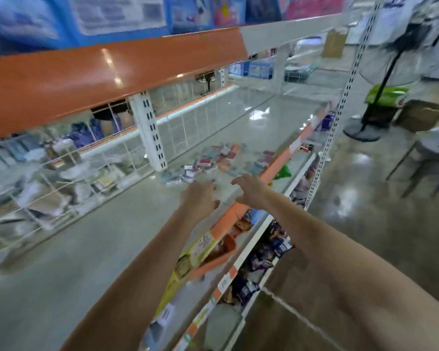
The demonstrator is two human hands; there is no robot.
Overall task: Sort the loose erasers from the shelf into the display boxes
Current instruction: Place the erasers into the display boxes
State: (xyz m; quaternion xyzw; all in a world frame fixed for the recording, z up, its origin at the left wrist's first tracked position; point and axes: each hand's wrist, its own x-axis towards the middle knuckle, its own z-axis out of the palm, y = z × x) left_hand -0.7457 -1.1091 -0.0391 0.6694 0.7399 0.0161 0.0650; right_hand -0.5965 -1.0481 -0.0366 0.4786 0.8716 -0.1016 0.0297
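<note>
Blurrily, both bare arms reach forward over the pale shelf (91,239) toward a scattered pile of loose erasers (213,160), which lies on the shelf surface near its orange front edge (276,160), just past a white slotted upright (148,130). The left hand (198,198) hovers short of the pile with fingers bent downward; motion blur hides whether its grip holds anything, so I cannot tell. The right hand (250,190) is beside it, fingers extended and relaxed, grip released and holding nothing. An orange tray (213,262) sits on the lower shelf. A standing fan (380,102) is on the floor to the right.
</note>
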